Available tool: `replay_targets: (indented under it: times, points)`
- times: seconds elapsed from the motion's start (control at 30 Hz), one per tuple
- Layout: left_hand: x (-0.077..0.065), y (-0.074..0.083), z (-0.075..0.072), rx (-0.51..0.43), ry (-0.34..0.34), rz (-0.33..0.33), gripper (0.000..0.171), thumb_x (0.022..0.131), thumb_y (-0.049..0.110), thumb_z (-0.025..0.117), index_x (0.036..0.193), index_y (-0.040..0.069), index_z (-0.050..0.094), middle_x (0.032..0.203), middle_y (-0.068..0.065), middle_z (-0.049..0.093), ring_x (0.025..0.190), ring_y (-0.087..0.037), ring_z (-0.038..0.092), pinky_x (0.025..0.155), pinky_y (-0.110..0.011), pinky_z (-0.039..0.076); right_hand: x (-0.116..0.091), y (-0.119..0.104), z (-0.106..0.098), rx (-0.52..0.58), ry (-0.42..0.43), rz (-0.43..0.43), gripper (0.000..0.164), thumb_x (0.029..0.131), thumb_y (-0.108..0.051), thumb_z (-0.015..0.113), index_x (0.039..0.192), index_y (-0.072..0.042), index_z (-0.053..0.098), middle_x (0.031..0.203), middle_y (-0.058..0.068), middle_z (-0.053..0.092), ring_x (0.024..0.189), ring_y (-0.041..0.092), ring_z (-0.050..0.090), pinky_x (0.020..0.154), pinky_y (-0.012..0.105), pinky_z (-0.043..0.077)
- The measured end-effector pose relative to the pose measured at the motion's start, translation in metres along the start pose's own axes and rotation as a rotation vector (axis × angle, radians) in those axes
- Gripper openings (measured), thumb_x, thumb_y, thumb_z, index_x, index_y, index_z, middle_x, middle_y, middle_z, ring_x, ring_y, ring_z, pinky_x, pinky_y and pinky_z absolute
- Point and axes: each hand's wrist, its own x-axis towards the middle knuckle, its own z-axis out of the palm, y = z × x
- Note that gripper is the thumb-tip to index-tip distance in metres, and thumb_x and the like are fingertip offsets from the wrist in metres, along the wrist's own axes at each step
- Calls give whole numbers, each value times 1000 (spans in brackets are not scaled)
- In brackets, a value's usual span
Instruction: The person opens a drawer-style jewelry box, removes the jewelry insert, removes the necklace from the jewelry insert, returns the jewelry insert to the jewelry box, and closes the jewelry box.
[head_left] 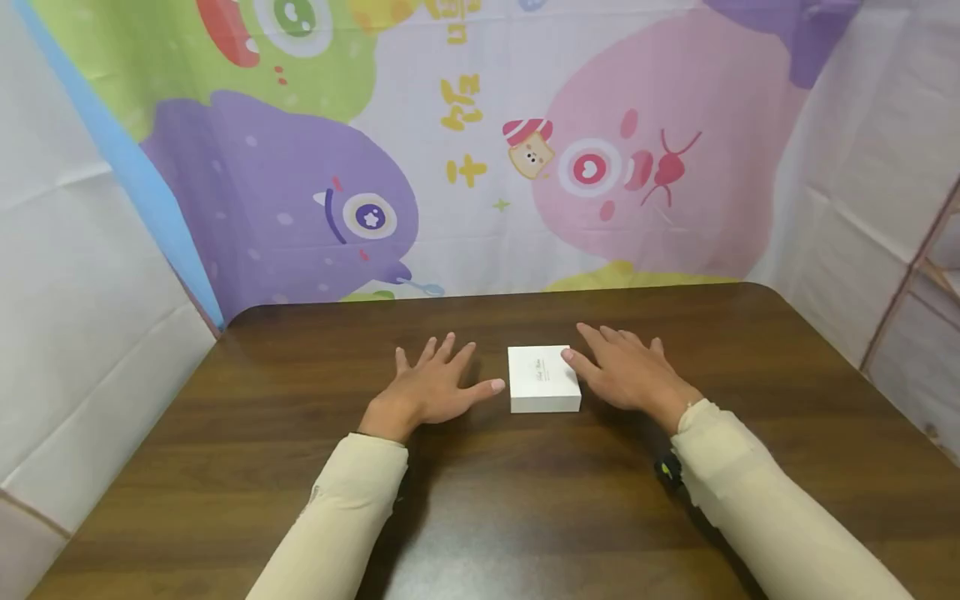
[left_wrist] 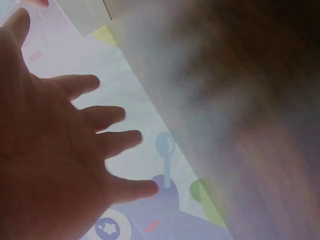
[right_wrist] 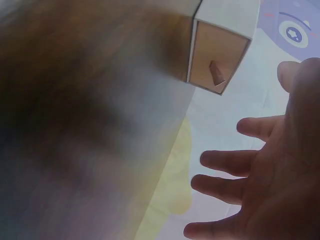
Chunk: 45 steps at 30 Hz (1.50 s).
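A small white box (head_left: 542,377) with fine lettering on its lid lies on the brown table between both hands. From the right wrist, the box (right_wrist: 226,17) shows a tan end panel with a short pull tab (right_wrist: 217,73) sticking out. My left hand (head_left: 431,392) is spread to the left of the box, its thumb pointing at the box's left side with a small gap. To the right, my right hand (head_left: 626,371) has its fingers extended; in the head view its thumb overlaps the lid's right edge, and whether it touches I cannot tell. Neither hand grips anything.
The wood-grain table (head_left: 480,517) reaches back to a hanging cloth (head_left: 465,233) printed with cartoon monsters. Pale panels (head_left: 82,275) stand along the left side and others on the right. A dark wrist device (head_left: 667,471) sits under the right sleeve.
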Motion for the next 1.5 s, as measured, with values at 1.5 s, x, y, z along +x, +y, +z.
replay_targets:
  times: [1.5]
  points:
    - [4,15,-1,-65,166,14,76,89,69,21,141,17,40,135,-6,49,122,-27,46,91,-52,39,4,-16,1,38,12,-18,77,92,-64,25,141,-5,33,132,17,49,115,34,50,88,55,38]
